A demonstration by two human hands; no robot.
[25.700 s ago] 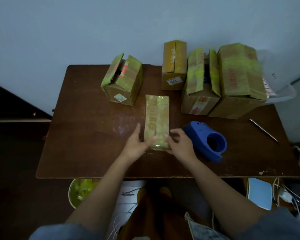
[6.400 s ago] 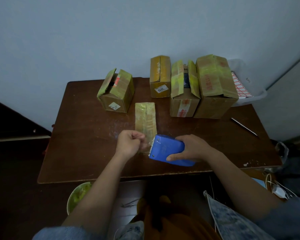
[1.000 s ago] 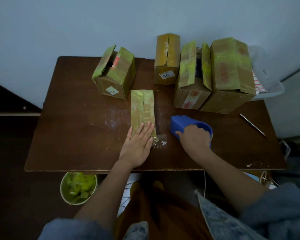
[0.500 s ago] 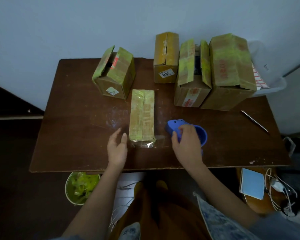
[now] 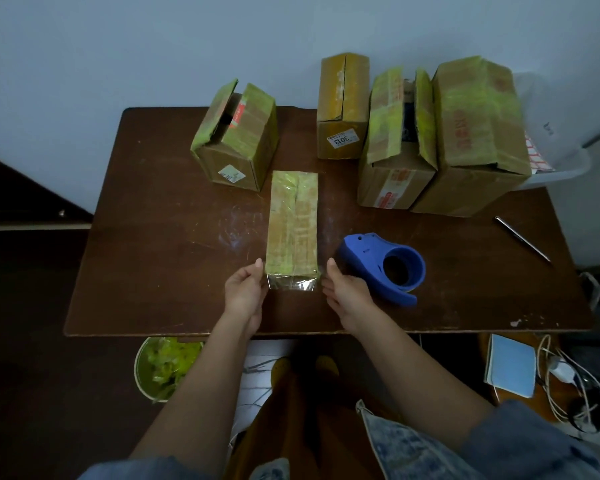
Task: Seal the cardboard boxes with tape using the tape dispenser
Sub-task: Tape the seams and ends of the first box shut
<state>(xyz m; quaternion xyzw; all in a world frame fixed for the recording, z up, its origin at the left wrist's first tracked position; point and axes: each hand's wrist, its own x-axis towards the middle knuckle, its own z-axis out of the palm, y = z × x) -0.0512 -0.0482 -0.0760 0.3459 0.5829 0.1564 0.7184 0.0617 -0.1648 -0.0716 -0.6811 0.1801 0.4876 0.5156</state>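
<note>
A long narrow cardboard box (image 5: 292, 223) lies flat in the middle of the brown table (image 5: 160, 244), with clear tape over its near end. My left hand (image 5: 245, 292) touches the box's near left corner with straight fingers. My right hand (image 5: 343, 291) is beside the near right corner, fingers relaxed, holding nothing. The blue tape dispenser (image 5: 385, 266) lies on the table just right of my right hand. At the back stand an open-flapped box (image 5: 238, 140) on the left, a narrow upright box (image 5: 342, 105), an open box (image 5: 395, 143) and a big box (image 5: 475, 133).
A metal pen-like rod (image 5: 522, 239) lies near the table's right edge. A white plastic tub (image 5: 561, 168) sits behind the big box. Below the table are a bin of green scraps (image 5: 165, 367), a blue notebook (image 5: 511, 365) and cables (image 5: 565, 386).
My right hand has let go of the tape dispenser and moved left to the box's near end. My left hand has moved up to the box's near left corner.
</note>
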